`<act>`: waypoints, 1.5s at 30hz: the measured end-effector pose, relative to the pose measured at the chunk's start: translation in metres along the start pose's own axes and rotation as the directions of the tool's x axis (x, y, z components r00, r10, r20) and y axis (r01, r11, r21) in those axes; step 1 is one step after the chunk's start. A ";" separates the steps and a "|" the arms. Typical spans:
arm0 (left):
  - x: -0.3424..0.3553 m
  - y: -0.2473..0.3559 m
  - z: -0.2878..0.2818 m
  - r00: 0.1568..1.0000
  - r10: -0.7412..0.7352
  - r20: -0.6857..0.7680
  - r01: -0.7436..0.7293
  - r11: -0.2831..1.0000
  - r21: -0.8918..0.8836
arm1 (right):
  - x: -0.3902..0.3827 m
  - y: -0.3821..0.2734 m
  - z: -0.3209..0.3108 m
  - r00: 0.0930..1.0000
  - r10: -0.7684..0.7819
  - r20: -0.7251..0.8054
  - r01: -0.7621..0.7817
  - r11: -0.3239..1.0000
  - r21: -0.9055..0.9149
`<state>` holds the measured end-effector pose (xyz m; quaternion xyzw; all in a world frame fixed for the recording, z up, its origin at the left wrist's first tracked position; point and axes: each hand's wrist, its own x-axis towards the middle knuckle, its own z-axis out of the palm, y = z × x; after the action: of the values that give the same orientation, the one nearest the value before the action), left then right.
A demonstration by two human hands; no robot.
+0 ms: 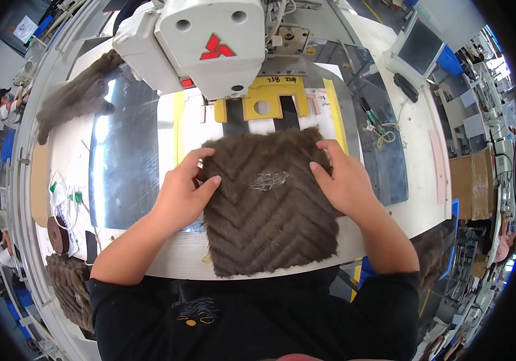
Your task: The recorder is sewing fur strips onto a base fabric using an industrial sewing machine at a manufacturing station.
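Observation:
A square brown fur piece (270, 228) with chevron grooves and a pale, shiny stitched patch (267, 180) near its upper middle lies over the front of the work surface. My left hand (189, 186) grips its upper left edge, thumb on top. On the opposite edge, my right hand (345, 180) holds it the same way, thumb on the fur and fingers at the top corner. Just beyond the fur is a yellow template plate (291, 90) with cut-outs, below the white head of a sewing machine (210, 27).
Fur strips (74, 96) lie back left, more fur (65, 283) lower left. A brown roll (58, 234) and white cords sit left. Green-handled tools (372, 120), a monitor (420, 45) and a cardboard box (472, 183) are right. Other people (8, 111) work at far left.

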<state>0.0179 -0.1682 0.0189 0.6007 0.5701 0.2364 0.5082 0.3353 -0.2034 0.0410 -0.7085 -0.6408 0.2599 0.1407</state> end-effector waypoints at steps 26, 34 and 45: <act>0.080 0.016 0.000 0.948 0.292 -0.123 -0.168 0.793 0.585 | 0.084 0.006 0.001 0.991 0.034 -0.126 -0.022 0.995 0.097; 0.082 -0.007 -0.004 0.831 0.546 -0.110 -0.331 0.642 0.691 | 0.085 0.002 0.002 0.987 0.004 -0.159 -0.003 1.000 0.004; 0.087 -0.001 0.000 0.855 0.514 -0.063 -0.346 0.659 0.668 | 0.081 0.007 -0.001 0.985 -0.024 -0.173 0.036 0.997 0.066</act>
<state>0.0386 -0.0876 -0.0079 0.8199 0.5141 0.2166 0.1285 0.3450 -0.1252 0.0228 -0.7133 -0.6275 0.2174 0.2238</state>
